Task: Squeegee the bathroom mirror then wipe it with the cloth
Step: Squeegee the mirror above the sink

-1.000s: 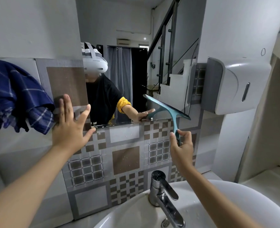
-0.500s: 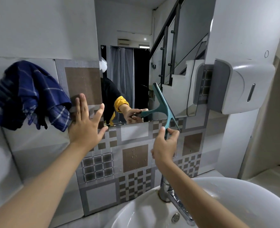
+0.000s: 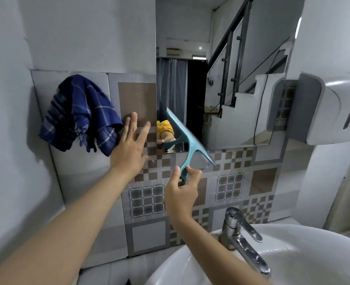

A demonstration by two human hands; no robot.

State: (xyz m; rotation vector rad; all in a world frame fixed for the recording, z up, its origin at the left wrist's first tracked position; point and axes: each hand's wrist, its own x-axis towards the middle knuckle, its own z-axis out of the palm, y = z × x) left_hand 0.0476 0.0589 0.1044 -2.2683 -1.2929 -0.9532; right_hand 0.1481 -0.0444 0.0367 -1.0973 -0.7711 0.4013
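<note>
The mirror (image 3: 221,58) hangs on the wall above the patterned tiles. A teal squeegee (image 3: 187,138) lies with its blade tilted across the mirror's lower left corner, its lower end over the tiles. My right hand (image 3: 181,194) is shut on the squeegee's handle just below the mirror. My left hand (image 3: 132,147) is flat against the tiled wall left of the mirror, fingers spread, holding nothing. A dark blue checked cloth (image 3: 79,112) hangs on the wall to the left, its edge touching my left hand's fingers.
A white washbasin (image 3: 293,260) with a chrome tap (image 3: 242,241) sits below on the right. A white and grey dispenser (image 3: 324,108) is fixed to the wall right of the mirror. White walls close in on the left and right.
The squeegee has swept leftward along the mirror's lower edge to its left corner, and its blade has turned steeper. The view has shifted left. My left hand stays on the tiles.
</note>
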